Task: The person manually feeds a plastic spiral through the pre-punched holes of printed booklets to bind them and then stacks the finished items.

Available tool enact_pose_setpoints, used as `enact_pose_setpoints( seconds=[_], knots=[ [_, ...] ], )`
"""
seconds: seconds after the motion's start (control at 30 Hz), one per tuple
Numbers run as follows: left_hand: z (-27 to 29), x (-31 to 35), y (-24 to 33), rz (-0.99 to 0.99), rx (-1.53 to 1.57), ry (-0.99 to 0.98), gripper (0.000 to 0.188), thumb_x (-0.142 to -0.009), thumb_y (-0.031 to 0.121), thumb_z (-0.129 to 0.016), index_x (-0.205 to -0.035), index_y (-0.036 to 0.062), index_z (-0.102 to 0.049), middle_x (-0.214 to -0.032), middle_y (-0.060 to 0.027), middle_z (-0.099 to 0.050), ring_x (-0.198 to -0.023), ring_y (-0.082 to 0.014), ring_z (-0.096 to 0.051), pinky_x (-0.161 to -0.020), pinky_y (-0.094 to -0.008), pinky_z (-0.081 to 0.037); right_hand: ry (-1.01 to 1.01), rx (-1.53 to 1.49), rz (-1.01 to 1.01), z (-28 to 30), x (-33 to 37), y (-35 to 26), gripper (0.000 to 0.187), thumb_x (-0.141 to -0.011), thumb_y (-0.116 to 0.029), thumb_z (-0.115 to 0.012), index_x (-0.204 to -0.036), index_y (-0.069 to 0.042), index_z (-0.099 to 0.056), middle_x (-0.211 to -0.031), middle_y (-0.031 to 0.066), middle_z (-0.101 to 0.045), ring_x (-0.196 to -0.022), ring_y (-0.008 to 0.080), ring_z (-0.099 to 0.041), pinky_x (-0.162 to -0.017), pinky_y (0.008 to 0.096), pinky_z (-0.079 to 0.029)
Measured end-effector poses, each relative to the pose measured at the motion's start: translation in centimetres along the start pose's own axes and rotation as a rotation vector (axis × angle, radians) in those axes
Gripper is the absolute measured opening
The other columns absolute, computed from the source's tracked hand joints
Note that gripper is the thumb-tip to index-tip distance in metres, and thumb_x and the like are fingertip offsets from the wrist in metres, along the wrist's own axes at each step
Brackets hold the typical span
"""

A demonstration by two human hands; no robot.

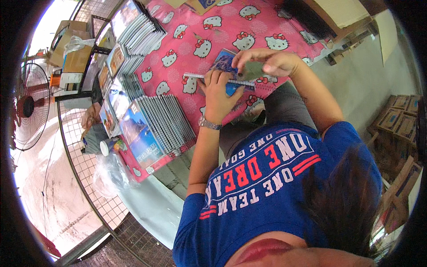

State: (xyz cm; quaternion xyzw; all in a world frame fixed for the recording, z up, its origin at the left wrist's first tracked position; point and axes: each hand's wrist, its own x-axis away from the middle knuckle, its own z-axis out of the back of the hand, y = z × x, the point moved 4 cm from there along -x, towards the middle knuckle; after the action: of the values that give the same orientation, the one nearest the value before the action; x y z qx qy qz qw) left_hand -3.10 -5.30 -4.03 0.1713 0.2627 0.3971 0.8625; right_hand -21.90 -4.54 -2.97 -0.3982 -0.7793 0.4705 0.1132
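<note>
A spiral notebook with a blue picture cover lies at the near edge of the pink table, its white coil running crosswise. My left hand, a metal watch on its wrist, rests on the notebook with fingers spread over the coil. Beyond the coil another blue picture cover slants away, partly hidden by my hands; I cannot tell whether it belongs to the same notebook. Just above its right side, my right hand has thumb and fingers curved around a small grey-green flat piece, whose kind is unclear.
Stacks of spiral notebooks line the table's left side. A pink cat-patterned cloth covers the table. Dark coils and an open carton are at the far right. A fan stands left; stacked boxes stand right.
</note>
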Motion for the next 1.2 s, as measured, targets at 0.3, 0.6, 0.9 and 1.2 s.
enact_pose_setpoints(
  seconds=[0.3, 0.6, 0.9, 1.2],
  knots=[
    [0.2, 0.4, -0.9, 0.076, 0.021, 0.035, 0.048, -0.064, 0.03, -0.083, -0.1, 0.0105, -0.058, -0.109, -0.0066, -0.056, -0.119, -0.0319, -0.045, -0.104, -0.065, -0.022, -0.001, 0.465, -0.167, 1.7, -1.4, 0.4, 0.051, -0.075, -0.031, -0.073, -0.118, -0.007, -0.064, -0.124, 0.0063, -0.052, -0.119, 0.0219, -0.048, -0.105, 0.0358, -0.032],
    [2.1, -1.0, -2.0, -0.015, -0.048, 0.021, 0.048, -0.06, 0.028, -0.086, -0.099, 0.0113, -0.063, -0.107, -0.0065, -0.057, -0.116, -0.0312, -0.046, -0.096, -0.0501, -0.035, 0.051, 0.5, -0.345, 3.0, -3.0, 3.4, 0.056, -0.077, -0.025, -0.073, -0.127, -0.006, -0.056, -0.12, 0.0054, -0.055, -0.111, 0.0154, -0.049, -0.096, 0.0297, -0.04],
    [2.9, -1.0, -5.0, -0.035, -0.021, 0.02, 0.032, -0.057, 0.022, -0.086, -0.081, 0.0134, -0.067, -0.089, -0.0011, -0.06, -0.099, -0.027, -0.051, -0.089, -0.0448, -0.037, -0.055, 0.314, -0.298, 2.0, -2.9, 2.6, 0.062, -0.075, -0.031, -0.078, -0.125, -0.002, -0.058, -0.116, 0.0054, -0.058, -0.107, 0.0165, -0.053, -0.094, 0.0301, -0.042],
    [1.8, -1.3, -2.4, -0.107, 0.017, -0.024, 0.037, -0.057, 0.026, -0.085, -0.085, 0.0131, -0.065, -0.091, -0.0008, -0.059, -0.097, -0.0261, -0.052, -0.087, -0.0409, -0.037, 0.03, 0.812, -0.361, 1.9, -1.8, 0.6, 0.054, -0.075, -0.034, -0.079, -0.117, -0.005, -0.063, -0.111, 0.005, -0.055, -0.102, 0.0171, -0.054, -0.088, 0.0299, -0.044]
  ],
)
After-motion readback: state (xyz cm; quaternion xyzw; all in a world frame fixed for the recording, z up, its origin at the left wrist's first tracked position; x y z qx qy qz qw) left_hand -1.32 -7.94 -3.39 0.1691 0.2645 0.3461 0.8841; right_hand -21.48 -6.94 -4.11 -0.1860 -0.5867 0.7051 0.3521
